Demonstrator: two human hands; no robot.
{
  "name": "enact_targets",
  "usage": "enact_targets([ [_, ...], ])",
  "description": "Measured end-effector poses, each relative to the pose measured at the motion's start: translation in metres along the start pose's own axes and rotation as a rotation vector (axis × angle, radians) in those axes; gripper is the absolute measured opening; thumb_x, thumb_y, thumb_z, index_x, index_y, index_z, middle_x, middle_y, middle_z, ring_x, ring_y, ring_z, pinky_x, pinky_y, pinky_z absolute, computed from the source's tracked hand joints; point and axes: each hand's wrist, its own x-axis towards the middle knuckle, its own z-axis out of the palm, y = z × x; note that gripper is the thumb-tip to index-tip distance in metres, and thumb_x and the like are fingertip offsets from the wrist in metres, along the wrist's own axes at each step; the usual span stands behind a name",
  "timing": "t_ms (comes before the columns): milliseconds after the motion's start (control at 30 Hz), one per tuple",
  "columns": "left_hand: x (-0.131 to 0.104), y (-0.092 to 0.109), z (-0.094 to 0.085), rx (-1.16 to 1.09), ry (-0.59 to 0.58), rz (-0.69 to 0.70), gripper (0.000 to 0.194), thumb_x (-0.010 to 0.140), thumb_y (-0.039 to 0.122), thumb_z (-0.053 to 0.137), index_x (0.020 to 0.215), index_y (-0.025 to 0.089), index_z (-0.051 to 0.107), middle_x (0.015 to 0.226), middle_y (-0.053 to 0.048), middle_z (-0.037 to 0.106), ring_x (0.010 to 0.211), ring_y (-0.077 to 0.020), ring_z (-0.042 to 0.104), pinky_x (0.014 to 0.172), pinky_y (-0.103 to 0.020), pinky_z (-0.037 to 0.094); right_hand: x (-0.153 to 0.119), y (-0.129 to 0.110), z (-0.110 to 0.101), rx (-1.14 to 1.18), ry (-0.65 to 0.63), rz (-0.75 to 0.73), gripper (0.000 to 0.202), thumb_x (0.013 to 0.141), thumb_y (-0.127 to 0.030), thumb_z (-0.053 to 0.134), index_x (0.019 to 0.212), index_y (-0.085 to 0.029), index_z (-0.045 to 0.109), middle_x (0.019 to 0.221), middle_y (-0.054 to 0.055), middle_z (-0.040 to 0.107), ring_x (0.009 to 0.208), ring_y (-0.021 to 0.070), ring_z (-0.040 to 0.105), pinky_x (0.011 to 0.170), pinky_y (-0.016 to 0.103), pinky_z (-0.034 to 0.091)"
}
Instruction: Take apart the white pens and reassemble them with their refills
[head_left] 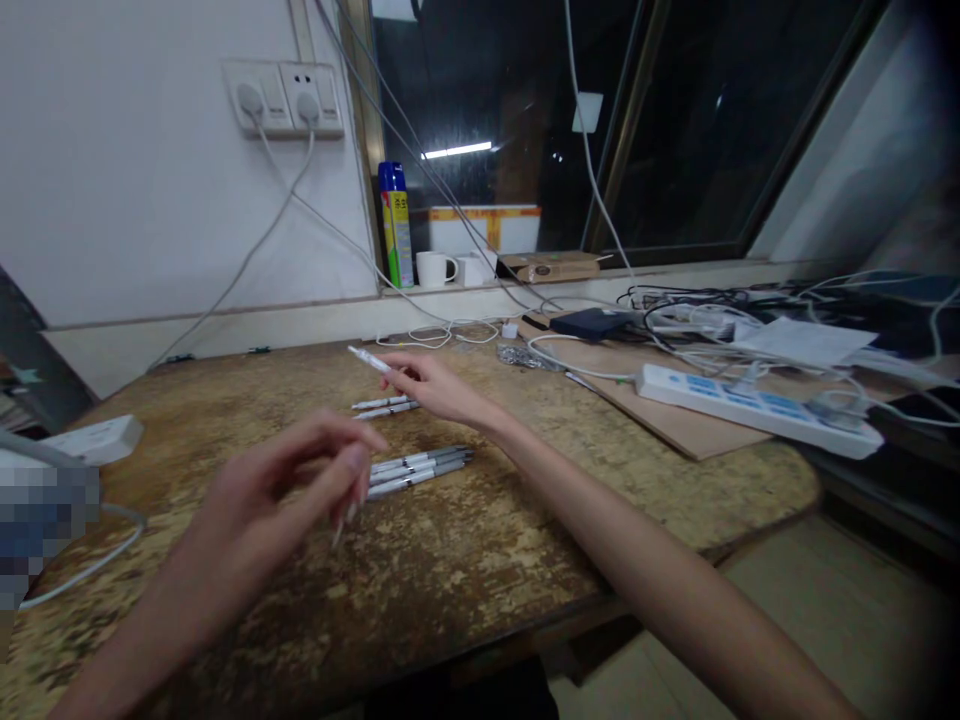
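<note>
A slim white pen (367, 358) is pinched in the fingers of my right hand (424, 383), which reaches over the far middle of the worn wooden table (480, 560). Below that hand, a pair of white pens (386, 409) lies side by side. Nearer to me rests a small group of white and grey pens (420, 472), its left end partly hidden by my left hand (289, 485). The left hand hovers there half curled and motion-blurred, thumb and index finger apart, with no held object that I can make out.
A white power strip (757, 408) and tangled cables lie on a brown board (660, 420) at the right. A white socket block (97, 440) sits at the left edge. On the windowsill stand a spray can (397, 230) and a white mug (433, 269).
</note>
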Motion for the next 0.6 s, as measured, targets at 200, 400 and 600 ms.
enact_targets([
  [200, 0.086, -0.048, 0.020, 0.446, 0.113, 0.173, 0.032, 0.096, 0.046, 0.054, 0.119, 0.027, 0.065, 0.129, -0.008, 0.062, 0.120, -0.0329, 0.050, 0.102, -0.052, 0.038, -0.005, 0.007, -0.010, -0.017, -0.184, 0.029, 0.014, 0.094, -0.032, 0.061, 0.099, -0.020, 0.064, 0.091, 0.006, 0.072, 0.075, 0.0156, 0.060, 0.068, 0.028, 0.044],
  [400, 0.082, -0.083, 0.034, 0.219, -0.074, 0.130, 0.029, 0.101, 0.042, 0.046, 0.111, 0.022, 0.066, 0.112, -0.005, 0.071, 0.102, -0.0238, 0.064, 0.094, -0.038, 0.045, -0.016, 0.014, -0.020, -0.139, -0.255, 0.057, 0.019, 0.096, -0.032, 0.059, 0.109, -0.018, 0.064, 0.093, 0.005, 0.071, 0.081, 0.0160, 0.062, 0.075, 0.030, 0.047],
  [600, 0.080, -0.098, 0.036, 0.125, -0.091, 0.068, 0.029, 0.096, 0.044, 0.054, 0.107, 0.022, 0.071, 0.108, -0.005, 0.074, 0.099, -0.0232, 0.066, 0.090, -0.035, 0.049, -0.026, 0.022, -0.040, -0.332, -0.290, 0.194, 0.025, 0.095, -0.037, 0.060, 0.100, -0.014, 0.069, 0.087, 0.004, 0.068, 0.074, 0.0139, 0.058, 0.069, 0.027, 0.045],
])
